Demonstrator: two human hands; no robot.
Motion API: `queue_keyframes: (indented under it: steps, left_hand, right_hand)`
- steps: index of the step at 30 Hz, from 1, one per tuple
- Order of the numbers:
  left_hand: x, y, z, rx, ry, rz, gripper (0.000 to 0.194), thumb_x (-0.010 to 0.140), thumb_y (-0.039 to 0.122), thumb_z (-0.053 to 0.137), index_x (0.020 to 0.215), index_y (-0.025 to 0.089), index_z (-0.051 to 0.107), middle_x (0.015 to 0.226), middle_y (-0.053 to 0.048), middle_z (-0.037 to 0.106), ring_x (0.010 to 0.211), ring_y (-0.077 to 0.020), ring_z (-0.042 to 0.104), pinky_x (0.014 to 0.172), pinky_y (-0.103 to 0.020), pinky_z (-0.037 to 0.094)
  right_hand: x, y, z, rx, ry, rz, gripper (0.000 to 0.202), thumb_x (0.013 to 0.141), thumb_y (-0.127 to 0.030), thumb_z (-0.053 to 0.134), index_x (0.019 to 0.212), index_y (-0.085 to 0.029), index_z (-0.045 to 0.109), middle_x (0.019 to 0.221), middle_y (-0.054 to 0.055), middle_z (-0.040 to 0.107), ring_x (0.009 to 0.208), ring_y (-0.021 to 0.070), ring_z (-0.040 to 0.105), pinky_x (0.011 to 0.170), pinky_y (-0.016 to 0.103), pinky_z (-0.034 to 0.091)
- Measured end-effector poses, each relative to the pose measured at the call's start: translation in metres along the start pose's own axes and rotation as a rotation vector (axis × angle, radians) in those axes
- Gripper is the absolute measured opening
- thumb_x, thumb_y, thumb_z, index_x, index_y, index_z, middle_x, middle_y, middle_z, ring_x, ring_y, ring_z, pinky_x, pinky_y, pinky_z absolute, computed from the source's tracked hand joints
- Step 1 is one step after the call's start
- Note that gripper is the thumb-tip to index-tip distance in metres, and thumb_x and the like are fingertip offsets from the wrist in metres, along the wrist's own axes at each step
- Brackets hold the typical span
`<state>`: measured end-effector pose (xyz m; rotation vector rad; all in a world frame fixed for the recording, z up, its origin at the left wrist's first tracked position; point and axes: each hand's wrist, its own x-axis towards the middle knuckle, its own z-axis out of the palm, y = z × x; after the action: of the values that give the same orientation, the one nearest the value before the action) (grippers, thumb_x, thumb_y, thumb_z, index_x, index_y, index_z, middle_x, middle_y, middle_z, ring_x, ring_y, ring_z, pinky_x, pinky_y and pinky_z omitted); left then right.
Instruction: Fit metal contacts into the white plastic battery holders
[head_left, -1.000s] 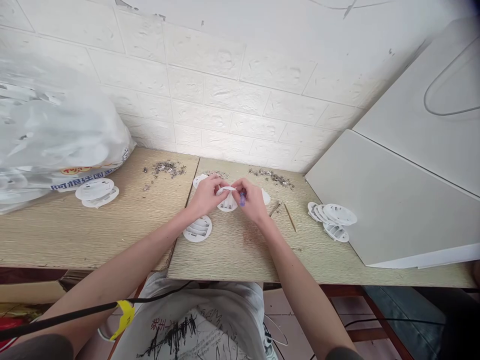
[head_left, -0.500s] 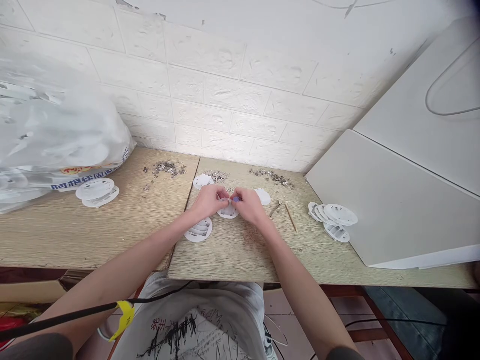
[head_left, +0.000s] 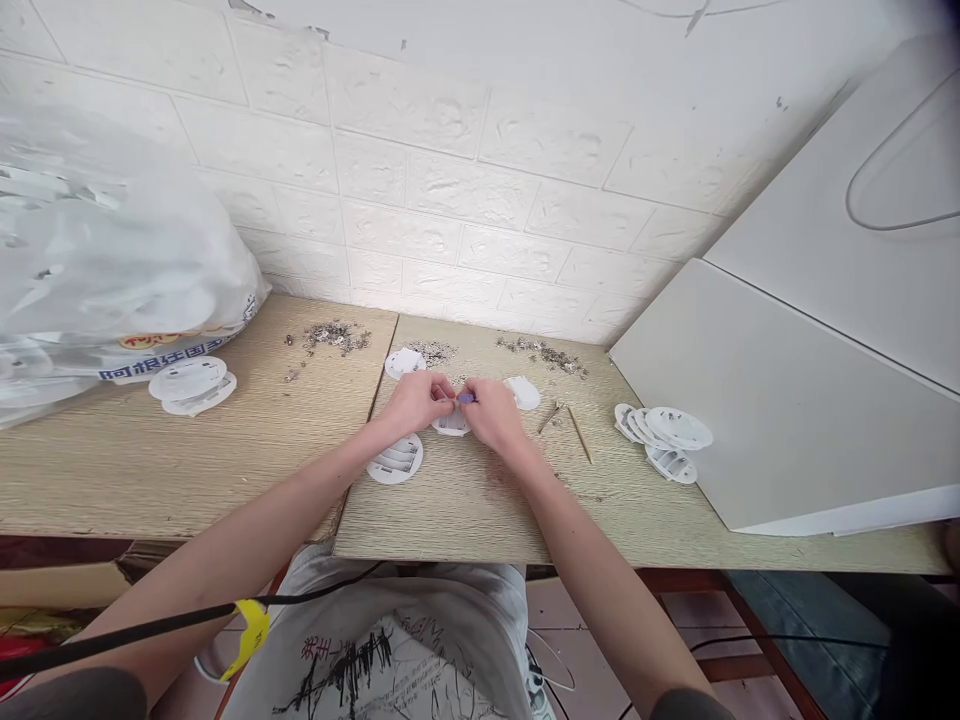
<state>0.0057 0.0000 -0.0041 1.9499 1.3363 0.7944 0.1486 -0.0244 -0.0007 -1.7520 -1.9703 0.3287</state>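
My left hand (head_left: 418,401) pinches the upper left edge of a white round plastic piece (head_left: 451,423) with slots in its face. Across from it, my right hand (head_left: 492,410) is closed on a small purple object (head_left: 466,397), held against the top of the same piece; its exact kind is hidden by my fingers. Nearer to me, below the left hand, lies a slotted white disc (head_left: 395,460). Another white disc (head_left: 405,363) rests just behind the left hand, and a white piece (head_left: 523,392) lies beyond the right hand.
Small metal parts lie in a left pile (head_left: 336,337), a middle pile (head_left: 435,353) and a right pile (head_left: 551,355). Tweezers (head_left: 550,416) and a thin stick (head_left: 580,434) are to the right. More discs (head_left: 679,428) lean near a grey panel (head_left: 840,400). A full plastic bag (head_left: 135,270) stands left.
The slotted piece between my hands shows less of its face now and seems tilted. My right hand has shifted slightly left relative to the table, still closed on the purple object.
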Motion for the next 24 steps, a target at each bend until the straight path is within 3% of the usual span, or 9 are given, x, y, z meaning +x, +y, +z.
queue_keyframes:
  steps: [11, 20, 24]
  left_hand:
    - [-0.0004, 0.0006, 0.0013, 0.005, -0.009, -0.005, 0.005, 0.065, 0.017, 0.062, 0.069, 0.017, 0.066, 0.061, 0.001, 0.060, 0.054, -0.0117, 0.052, 0.050, -0.023, 0.034]
    - [0.0023, 0.0017, 0.0047, 0.060, -0.017, 0.024, 0.004, 0.064, 0.015, 0.062, 0.064, 0.018, 0.059, 0.056, 0.002, 0.055, 0.053, -0.0123, 0.049, 0.049, -0.023, 0.031]
    - [0.0023, -0.0016, 0.0041, 0.064, -0.016, 0.082, 0.007, 0.065, 0.015, 0.062, 0.062, 0.018, 0.056, 0.056, 0.003, 0.053, 0.053, -0.0123, 0.046, 0.051, -0.024, 0.032]
  right_hand:
    - [-0.0008, -0.0009, 0.0017, -0.031, 0.008, 0.017, 0.015, 0.070, -0.010, 0.047, 0.063, -0.018, 0.057, 0.063, 0.003, 0.060, 0.055, 0.0131, 0.039, 0.052, 0.026, 0.021]
    - [-0.0001, -0.0022, 0.0043, -0.136, -0.003, 0.037, 0.016, 0.070, -0.008, 0.049, 0.068, -0.018, 0.061, 0.068, 0.006, 0.064, 0.059, 0.0167, 0.051, 0.054, 0.027, 0.025]
    - [-0.0012, -0.0019, 0.0023, -0.155, -0.003, -0.028, 0.012, 0.069, -0.011, 0.052, 0.070, -0.019, 0.061, 0.069, 0.006, 0.065, 0.060, 0.0171, 0.052, 0.053, 0.027, 0.024]
